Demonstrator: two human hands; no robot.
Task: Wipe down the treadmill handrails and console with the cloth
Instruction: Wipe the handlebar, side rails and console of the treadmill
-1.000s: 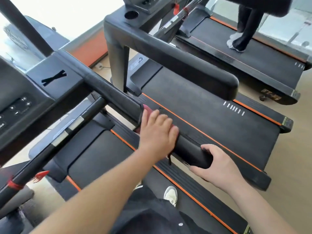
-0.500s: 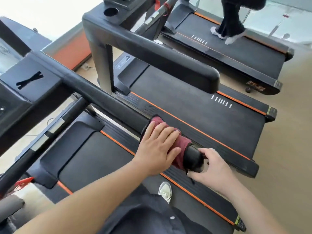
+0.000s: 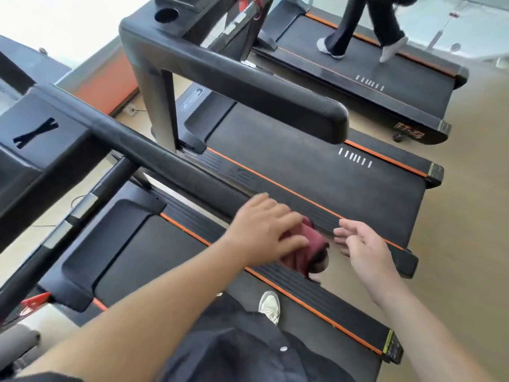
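Left hand [image 3: 264, 230] lies with fingers spread, pressing the maroon cloth [image 3: 311, 241], which is draped over the near end of the black handrail [image 3: 176, 166]. At the cloth's 3 o'clock the right hand [image 3: 363, 249] hovers, fingers loose and parted, near the cloth but apart from it. The rail runs toward 10 o'clock to the console [image 3: 41, 139]. Beneath lies the black, orange-edged belt [image 3: 137, 257], with a pale shoe [image 3: 270, 306] at 6 o'clock. Toward 1 o'clock a neighbouring treadmill [image 3: 316, 172] stands on the tan floor [image 3: 468, 244]; beyond it a person [image 3: 358, 23] walks on another.
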